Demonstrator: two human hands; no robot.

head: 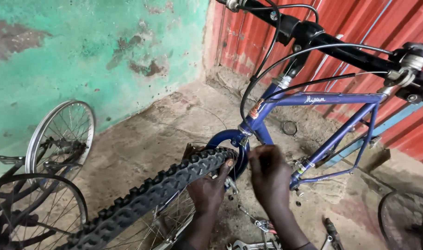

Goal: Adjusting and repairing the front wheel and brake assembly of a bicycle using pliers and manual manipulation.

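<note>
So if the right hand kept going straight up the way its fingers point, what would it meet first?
Probably the blue metal bicycle frame: the right hand sits just below where the frame's tubes join above the blue fork. Depth is unclear, so it might pass just in front.

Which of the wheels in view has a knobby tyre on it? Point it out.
The front wheel in the blue bicycle's fork, gripped by the left hand. The wheel leaning at the green wall shows only a bare metal rim.
</note>
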